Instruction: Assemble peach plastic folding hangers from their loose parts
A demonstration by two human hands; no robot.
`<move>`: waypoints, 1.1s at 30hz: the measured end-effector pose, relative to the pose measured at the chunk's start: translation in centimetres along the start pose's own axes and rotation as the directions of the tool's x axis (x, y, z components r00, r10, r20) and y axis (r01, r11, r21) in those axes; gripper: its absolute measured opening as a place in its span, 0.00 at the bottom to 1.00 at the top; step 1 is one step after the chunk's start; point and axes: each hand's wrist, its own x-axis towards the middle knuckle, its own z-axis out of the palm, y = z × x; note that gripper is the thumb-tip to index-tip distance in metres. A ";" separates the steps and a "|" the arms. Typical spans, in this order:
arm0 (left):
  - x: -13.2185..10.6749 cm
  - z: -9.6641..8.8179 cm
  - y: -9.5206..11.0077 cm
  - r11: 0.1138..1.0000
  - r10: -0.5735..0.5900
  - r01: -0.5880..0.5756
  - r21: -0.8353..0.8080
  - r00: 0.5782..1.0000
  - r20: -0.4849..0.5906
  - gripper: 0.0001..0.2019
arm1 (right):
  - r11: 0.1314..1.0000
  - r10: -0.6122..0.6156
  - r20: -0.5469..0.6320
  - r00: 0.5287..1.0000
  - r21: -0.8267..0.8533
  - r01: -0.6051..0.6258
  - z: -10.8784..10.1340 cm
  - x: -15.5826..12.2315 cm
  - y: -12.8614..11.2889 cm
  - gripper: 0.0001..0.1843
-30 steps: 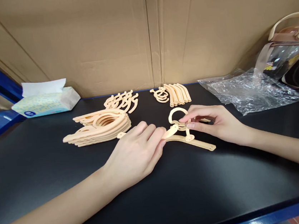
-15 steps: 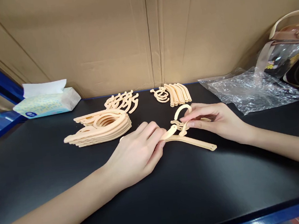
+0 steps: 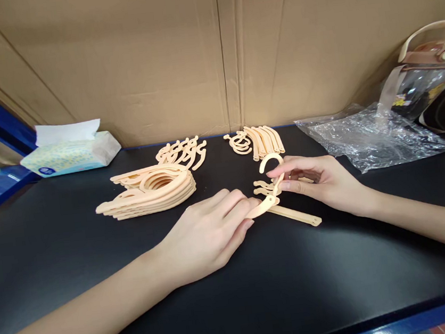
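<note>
Between thumb and fingers, my left hand (image 3: 214, 232) pinches a beige plastic hanger arm (image 3: 262, 207), most of it hidden by the hand. My right hand (image 3: 318, 180) is closed on a curved beige hanger hook (image 3: 272, 160). The lower end of the hook meets the holed end of the arm; whether they are joined I cannot tell. Beneath them, on the black table, lies another straight-ended hanger arm (image 3: 298, 216). Small wavy beige pieces (image 3: 264, 188) lie just behind the hook, partly covered by my right hand.
Stacked beige hanger parts (image 3: 153, 193) stand at left. Farther back lie loose hooks (image 3: 181, 153), a few more hooks (image 3: 239, 142) and a row of arms (image 3: 265, 139). A tissue pack (image 3: 70, 152), clear plastic bag (image 3: 371, 134) and bottle (image 3: 425, 79) line the back.
My left hand has moved slightly right, bringing the arm's end against the hook's lower end. The hook now stands a little lower and more upright in my right hand.
</note>
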 end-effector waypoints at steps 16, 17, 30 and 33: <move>-0.1 0.0 0.1 0.996 -0.076 0.078 0.042 0.996 -0.047 0.10 | 0.997 -0.077 0.001 0.997 0.006 0.077 -0.2 0.2 -0.5 0.06; -0.1 0.0 0.1 0.997 -0.070 0.072 0.032 0.997 -0.038 0.10 | 0.997 -0.080 -0.003 0.997 0.008 0.080 -0.2 0.1 -0.5 0.06; -0.3 -0.2 0.4 0.986 0.110 -0.105 0.130 0.993 -0.033 0.11 | 0.955 0.026 0.172 0.985 0.285 -0.075 -0.7 0.3 -0.2 0.06; -0.2 -0.2 0.4 0.982 0.114 -0.104 0.157 0.992 -0.056 0.10 | 0.951 0.038 0.191 0.981 0.294 -0.094 -0.7 0.3 -0.3 0.07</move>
